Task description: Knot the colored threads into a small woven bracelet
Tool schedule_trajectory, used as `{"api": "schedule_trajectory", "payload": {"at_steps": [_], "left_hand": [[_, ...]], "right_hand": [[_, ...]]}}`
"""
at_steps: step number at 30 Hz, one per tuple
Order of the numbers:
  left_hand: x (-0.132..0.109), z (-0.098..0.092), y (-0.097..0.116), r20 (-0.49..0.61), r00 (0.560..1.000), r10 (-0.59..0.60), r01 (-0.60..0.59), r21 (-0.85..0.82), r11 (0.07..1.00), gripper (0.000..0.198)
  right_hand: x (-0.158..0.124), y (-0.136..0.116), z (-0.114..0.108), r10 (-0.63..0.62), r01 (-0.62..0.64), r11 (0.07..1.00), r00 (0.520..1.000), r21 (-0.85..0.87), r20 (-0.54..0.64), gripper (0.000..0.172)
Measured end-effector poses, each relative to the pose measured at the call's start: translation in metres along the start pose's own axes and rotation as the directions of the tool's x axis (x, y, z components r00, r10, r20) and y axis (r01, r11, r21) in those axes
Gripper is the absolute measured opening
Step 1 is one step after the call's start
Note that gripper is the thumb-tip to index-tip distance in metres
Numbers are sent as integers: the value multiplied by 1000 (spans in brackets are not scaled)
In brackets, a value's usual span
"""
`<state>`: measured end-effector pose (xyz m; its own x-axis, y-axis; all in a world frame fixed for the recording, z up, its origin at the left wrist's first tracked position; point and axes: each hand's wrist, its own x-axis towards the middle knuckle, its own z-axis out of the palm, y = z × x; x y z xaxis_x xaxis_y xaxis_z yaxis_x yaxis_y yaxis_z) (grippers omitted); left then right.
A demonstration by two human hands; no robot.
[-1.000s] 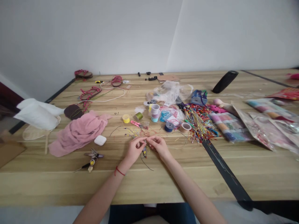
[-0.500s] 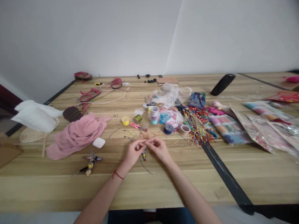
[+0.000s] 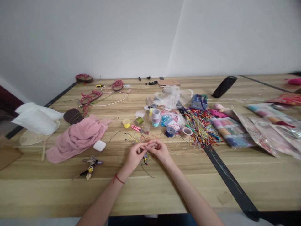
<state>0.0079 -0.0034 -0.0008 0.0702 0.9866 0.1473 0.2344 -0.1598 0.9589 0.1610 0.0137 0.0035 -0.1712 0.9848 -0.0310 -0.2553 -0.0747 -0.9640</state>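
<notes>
Fingers of the left hand (image 3: 135, 155) and right hand (image 3: 160, 150) pinch closed, their tips meeting on thin threads (image 3: 146, 146) held just above the wooden table (image 3: 207, 191), beside a tangle of loose colored strings (image 3: 138, 137).

The left hand (image 3: 135, 155) and right hand (image 3: 159, 150) pinch a thin cord (image 3: 146, 145) together.
</notes>
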Motion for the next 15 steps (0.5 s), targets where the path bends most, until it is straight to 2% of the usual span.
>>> {"api": "schedule_trajectory", "payload": {"at_steps": [8, 15], "left_hand": [[-1, 0, 0, 5, 991, 136, -136, 127, 983, 23], [-6, -1, 8, 44, 977, 207, -211, 268, 940, 29]], "right_hand": [[0, 3, 0, -8, 8, 1000, 1000, -13, 3, 44], [1, 4, -1, 47, -47, 999, 999, -16, -7, 46]]}}
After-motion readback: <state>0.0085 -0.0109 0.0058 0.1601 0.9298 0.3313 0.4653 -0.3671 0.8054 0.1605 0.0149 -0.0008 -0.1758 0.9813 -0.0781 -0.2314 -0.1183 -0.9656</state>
